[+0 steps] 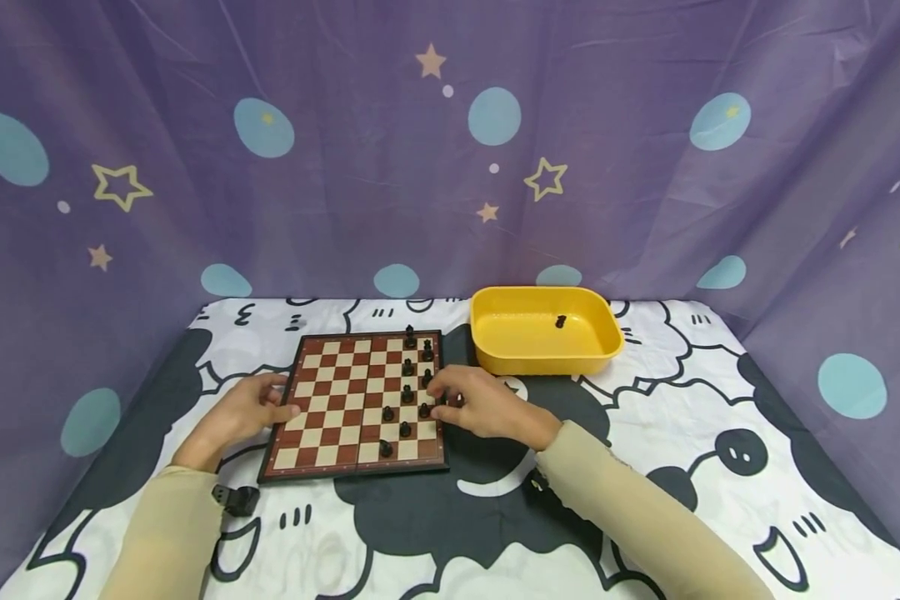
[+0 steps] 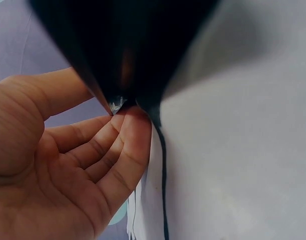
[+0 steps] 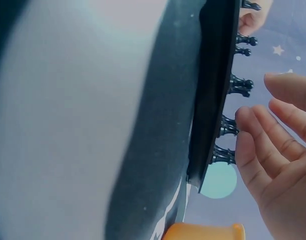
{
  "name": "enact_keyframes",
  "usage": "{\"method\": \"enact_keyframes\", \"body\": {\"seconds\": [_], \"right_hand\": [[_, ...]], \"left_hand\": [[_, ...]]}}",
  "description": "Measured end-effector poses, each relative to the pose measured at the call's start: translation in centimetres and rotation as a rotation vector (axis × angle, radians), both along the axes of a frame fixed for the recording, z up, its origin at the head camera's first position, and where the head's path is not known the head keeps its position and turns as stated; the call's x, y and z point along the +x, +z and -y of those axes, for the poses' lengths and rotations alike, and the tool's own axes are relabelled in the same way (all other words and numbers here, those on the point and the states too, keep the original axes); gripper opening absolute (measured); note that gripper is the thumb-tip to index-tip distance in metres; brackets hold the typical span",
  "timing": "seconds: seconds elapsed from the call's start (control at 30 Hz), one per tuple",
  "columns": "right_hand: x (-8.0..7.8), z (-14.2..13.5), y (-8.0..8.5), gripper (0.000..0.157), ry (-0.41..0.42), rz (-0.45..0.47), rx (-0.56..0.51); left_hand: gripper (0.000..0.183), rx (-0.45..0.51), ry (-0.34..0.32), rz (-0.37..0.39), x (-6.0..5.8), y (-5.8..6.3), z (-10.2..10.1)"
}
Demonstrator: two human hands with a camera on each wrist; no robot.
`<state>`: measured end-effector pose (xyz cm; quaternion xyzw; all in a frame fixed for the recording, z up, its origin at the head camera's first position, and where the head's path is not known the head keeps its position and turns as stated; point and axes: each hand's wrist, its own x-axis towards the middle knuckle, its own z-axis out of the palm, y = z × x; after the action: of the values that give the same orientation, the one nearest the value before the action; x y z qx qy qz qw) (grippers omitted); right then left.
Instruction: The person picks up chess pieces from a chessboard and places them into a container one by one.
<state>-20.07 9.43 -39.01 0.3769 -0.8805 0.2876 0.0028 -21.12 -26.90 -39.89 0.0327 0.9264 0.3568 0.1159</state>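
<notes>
A brown-and-cream chessboard (image 1: 326, 398) lies on the cloth. My left hand (image 1: 247, 407) grips its left edge, thumb on top and fingers curled at the side; in the left wrist view the fingers (image 2: 135, 135) sit against the dark board. At the right edge my right hand (image 1: 487, 404) hovers with thumb and fingers apart beside a black chess piece (image 1: 424, 410). Several black pieces stand on the right side, among them a tall one (image 1: 409, 337) at the far edge and a pawn (image 1: 405, 429) nearer. Pieces (image 3: 240, 85) show near the right thumb in the right wrist view.
A yellow plastic tub (image 1: 547, 365) stands behind and to the right of the board, with a small black piece (image 1: 561, 321) inside. The patterned black-and-white cloth (image 1: 420, 508) covers the table. A purple curtain (image 1: 390, 225) hangs behind.
</notes>
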Motion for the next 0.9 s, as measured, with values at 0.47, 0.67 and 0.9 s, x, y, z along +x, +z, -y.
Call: {"method": "enact_keyframes", "body": {"seconds": [0.47, 0.67, 0.9], "right_hand": [[-1.5, 0.7, -0.7, 0.023, 0.032, 0.143, -0.023], [-1.5, 0.9, -0.7, 0.024, 0.043, 0.129, 0.011], [-1.7, 1.3, -0.9, 0.021, 0.074, 0.126, 0.012]], "left_hand": [[0.075, 0.007, -0.013, 0.005, 0.0, 0.1, -0.1], [0.075, 0.016, -0.013, 0.007, 0.0, 0.1, -0.1], [0.075, 0.017, -0.010, 0.014, 0.0, 0.2, 0.1]]}}
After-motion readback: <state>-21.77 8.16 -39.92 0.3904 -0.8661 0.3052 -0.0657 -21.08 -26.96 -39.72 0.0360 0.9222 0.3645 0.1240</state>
